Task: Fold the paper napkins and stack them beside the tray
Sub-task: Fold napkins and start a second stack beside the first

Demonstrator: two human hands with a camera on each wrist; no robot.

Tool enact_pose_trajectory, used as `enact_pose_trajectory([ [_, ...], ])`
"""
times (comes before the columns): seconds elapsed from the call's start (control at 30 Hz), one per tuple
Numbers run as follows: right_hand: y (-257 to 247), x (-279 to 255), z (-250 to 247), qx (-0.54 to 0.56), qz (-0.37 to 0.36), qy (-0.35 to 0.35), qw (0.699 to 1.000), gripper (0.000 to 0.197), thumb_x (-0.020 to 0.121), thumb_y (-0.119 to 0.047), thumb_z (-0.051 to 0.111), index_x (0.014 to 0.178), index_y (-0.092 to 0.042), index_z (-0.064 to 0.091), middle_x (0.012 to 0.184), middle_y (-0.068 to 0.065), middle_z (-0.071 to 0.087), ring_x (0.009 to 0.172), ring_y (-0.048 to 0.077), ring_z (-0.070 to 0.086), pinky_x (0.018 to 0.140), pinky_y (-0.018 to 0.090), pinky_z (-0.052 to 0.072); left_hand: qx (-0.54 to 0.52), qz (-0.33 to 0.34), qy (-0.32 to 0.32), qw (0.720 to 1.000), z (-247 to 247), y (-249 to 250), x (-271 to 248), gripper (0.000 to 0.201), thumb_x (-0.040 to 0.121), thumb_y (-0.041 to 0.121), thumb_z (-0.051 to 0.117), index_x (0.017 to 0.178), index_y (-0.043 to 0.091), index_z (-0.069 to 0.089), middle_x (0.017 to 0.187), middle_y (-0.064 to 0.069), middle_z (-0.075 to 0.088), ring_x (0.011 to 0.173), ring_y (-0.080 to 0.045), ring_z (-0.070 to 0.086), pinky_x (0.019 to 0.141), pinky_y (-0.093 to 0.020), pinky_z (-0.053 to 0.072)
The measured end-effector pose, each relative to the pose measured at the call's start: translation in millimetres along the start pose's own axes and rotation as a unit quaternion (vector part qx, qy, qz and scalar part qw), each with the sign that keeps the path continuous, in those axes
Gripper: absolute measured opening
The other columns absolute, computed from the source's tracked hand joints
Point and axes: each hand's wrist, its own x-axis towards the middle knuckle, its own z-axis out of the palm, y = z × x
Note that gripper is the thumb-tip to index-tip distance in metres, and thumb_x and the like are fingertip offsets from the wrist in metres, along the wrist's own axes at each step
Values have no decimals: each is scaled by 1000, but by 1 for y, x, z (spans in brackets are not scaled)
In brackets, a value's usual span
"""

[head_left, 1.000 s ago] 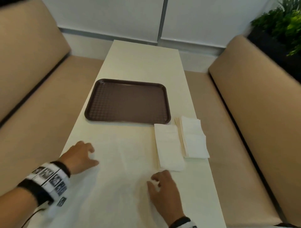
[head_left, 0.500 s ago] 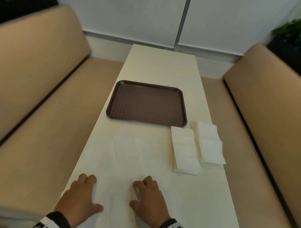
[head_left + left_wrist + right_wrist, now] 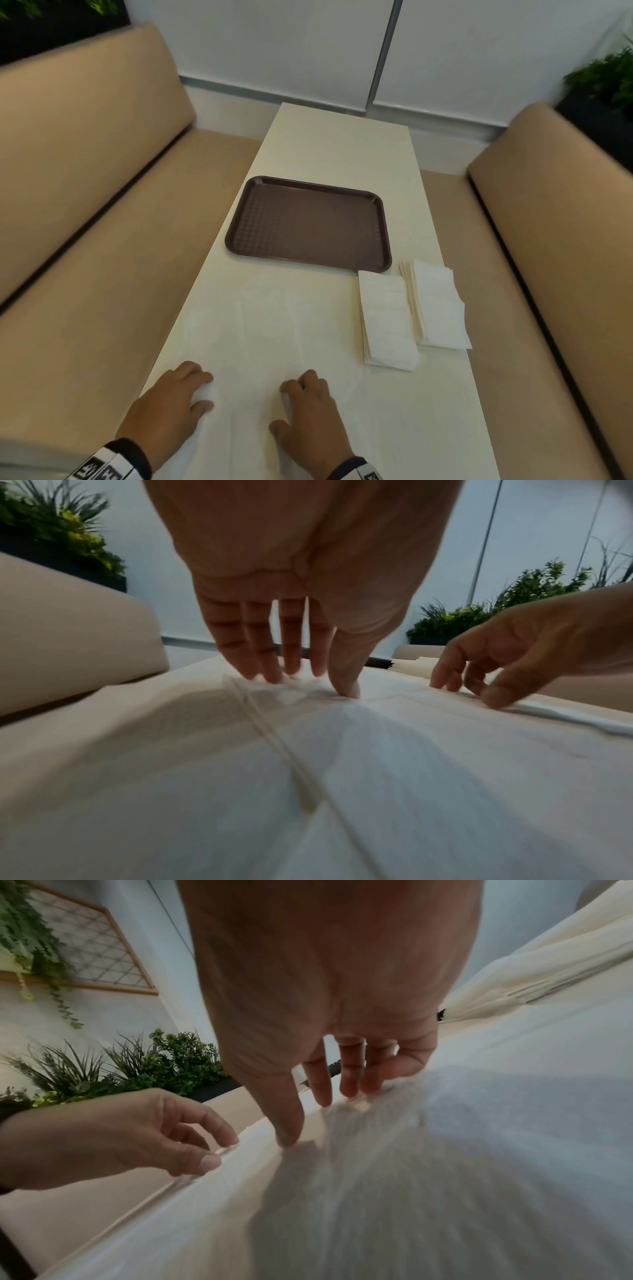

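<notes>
A large unfolded white napkin (image 3: 267, 335) lies spread on the table in front of me, below the brown tray (image 3: 308, 226). My left hand (image 3: 205, 390) is on the napkin's near left part and pinches a small pucker of paper between thumb and fingers (image 3: 308, 685). My right hand (image 3: 291, 394) sits close beside it, thumb and curled fingers pinching the napkin (image 3: 318, 1118). A stack of folded napkins (image 3: 387, 318) lies just below the tray's right corner. A second napkin pile (image 3: 438, 308) lies to its right.
The narrow cream table (image 3: 342, 144) runs away from me between two tan padded benches, left (image 3: 102, 274) and right (image 3: 548, 274). A white wall closes the far end. Green plants (image 3: 609, 78) stand behind the right bench.
Both hands have slid back toward me along the napkin and come closer together. The head view has tilted, so the tray and the stacks sit farther right in the picture.
</notes>
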Motion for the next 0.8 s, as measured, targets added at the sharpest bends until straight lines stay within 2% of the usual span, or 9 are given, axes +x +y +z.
enact_pose_trajectory([
  [0.13,-13,17,-4,-4,-64,66,996,53,93,-37,56,143,-25,44,147,-3,39,134,22,36,107,36,37,-83,-84,24,993,5,-9,5,76,76,52,80,139,28,44,140,7,37,124,-15,47,93,-27,45],
  [0.23,-24,31,3,-32,-89,36,995,54,94,-29,56,146,-21,43,156,0,36,143,25,31,112,42,35,-110,-112,20,987,5,-8,13,87,70,50,85,142,25,41,137,3,44,123,-18,50,97,-32,46],
  [0.37,-25,38,18,-83,-98,36,991,46,83,-26,62,129,-18,58,147,3,48,136,32,44,102,45,45,-166,-137,39,976,0,1,23,73,75,41,84,136,23,48,115,0,56,104,-20,55,87,-30,46],
  [0.43,-21,38,22,-76,-100,51,991,46,81,-25,62,127,-20,58,146,1,50,135,31,47,100,45,47,-182,-131,63,972,-5,5,27,61,79,37,82,131,24,53,114,-2,60,99,-19,55,85,-30,46],
  [0.53,-17,38,21,-69,-108,64,990,46,81,-24,62,127,-20,58,147,0,50,136,30,47,100,45,46,-200,-103,112,968,-9,8,29,41,84,27,79,121,24,61,108,4,57,89,-14,56,80,-29,45],
  [0.6,-18,37,19,-62,-108,55,991,47,84,-23,59,131,-19,56,151,1,45,140,29,41,105,45,42,-211,-98,136,963,-11,8,30,30,84,21,78,112,23,65,100,6,54,80,-10,55,74,-29,44],
  [0.7,-21,34,13,-47,-99,27,994,48,89,-22,55,136,-18,52,156,-1,38,145,27,31,111,44,34,-236,-108,158,953,-15,8,30,20,84,13,77,99,23,70,88,1,58,76,-13,58,69,-27,43],
  [0.8,-25,33,6,-41,-78,5,996,54,91,-31,57,142,-18,46,160,-1,31,149,26,25,116,44,28,-275,-101,174,940,-22,14,27,21,84,9,77,88,28,70,79,-1,64,72,-16,62,64,-18,43],
])
